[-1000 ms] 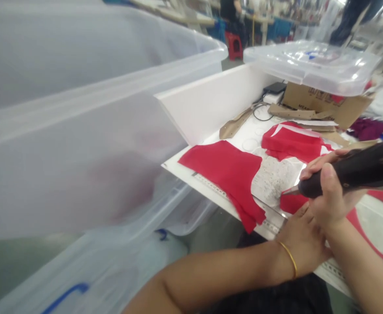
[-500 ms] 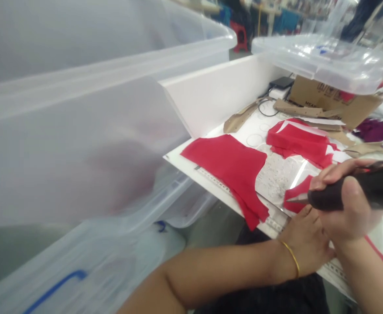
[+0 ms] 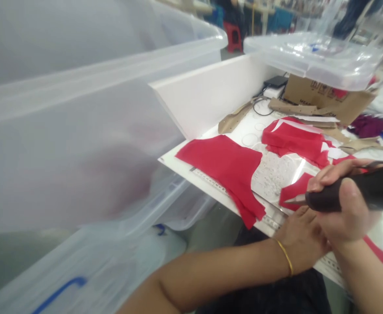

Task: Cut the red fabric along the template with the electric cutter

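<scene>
My right hand (image 3: 348, 205) is wrapped round a black handheld tool (image 3: 371, 187) with a pointed metal tip. That tip rests over a small red fabric piece (image 3: 296, 188) on a clear template (image 3: 271, 176). Just below it, my left hand (image 3: 304, 233), with a yellow bangle at the wrist, lies on the table edge by the small piece; its fingers are bent and partly hidden behind my right hand. A larger red fabric piece (image 3: 222, 163) lies to the left and overhangs the front edge. Behind the template sits a pile of red pieces (image 3: 294, 138) with white sheets.
Large translucent bins (image 3: 80, 152) fill the left side. A white upright panel (image 3: 211, 91) borders the table. Brown paper strips (image 3: 235, 117), a cardboard box (image 3: 329, 98) and a clear plastic lid (image 3: 312, 54) are at the back. Purple cloth (image 3: 370, 125) lies at right.
The whole view has shifted slightly, so the table and its contents appear a little further left. Both hands and the tool keep nearly the same place relative to the small red piece.
</scene>
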A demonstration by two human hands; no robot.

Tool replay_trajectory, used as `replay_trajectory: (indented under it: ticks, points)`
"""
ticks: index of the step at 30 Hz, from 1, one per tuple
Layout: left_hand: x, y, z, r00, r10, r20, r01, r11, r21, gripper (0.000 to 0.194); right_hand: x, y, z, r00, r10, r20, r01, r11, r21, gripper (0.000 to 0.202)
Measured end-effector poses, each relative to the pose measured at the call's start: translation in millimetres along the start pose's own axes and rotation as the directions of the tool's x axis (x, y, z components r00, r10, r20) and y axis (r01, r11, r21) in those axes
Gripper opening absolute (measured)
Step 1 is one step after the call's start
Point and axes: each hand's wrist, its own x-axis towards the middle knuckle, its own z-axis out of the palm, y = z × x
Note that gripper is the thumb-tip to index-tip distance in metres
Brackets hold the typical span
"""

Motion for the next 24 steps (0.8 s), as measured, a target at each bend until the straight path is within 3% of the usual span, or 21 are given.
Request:
replay_trajectory:
  ticks: [4,8,11,18,24]
  points:
    - [-21.4,-8.5,-22.8,0.983,0.159,-0.089,-0.153,0.986,0.067,0.019,6.1,-3.9,-7.3,0.999,-0.023,-0.028,0.022,1.0,-0.018,0.027]
    - [-39.8,-24.1,-53.6,0.977,0.135,-0.168,-0.115,0.986,0.123,0.015,14.2,1.3,-18.7,0.998,-0.067,0.002,0.067,0.992,-0.106,0.025]
    - [-39.9,-30.9,-61.3,0.98,0.118,-0.159,-0.094,0.984,0.149,0.02,26.2,13.4,-27.1,0.988,-0.148,-0.044,0.139,0.975,-0.174,0.026]
    - [-16.0,-23.2,-20.8,0.991,0.134,0.012,-0.134,0.973,0.187,0.056,62.9,46.2,-39.8,0.957,-0.204,-0.208,0.156,0.962,-0.223,0.036]
    - [-8.2,-27.6,-3.5,0.994,0.104,0.037,-0.109,0.975,0.193,0.068,68.4,61.6,-45.0,0.954,-0.229,-0.194,0.17,0.945,-0.281,0.035]
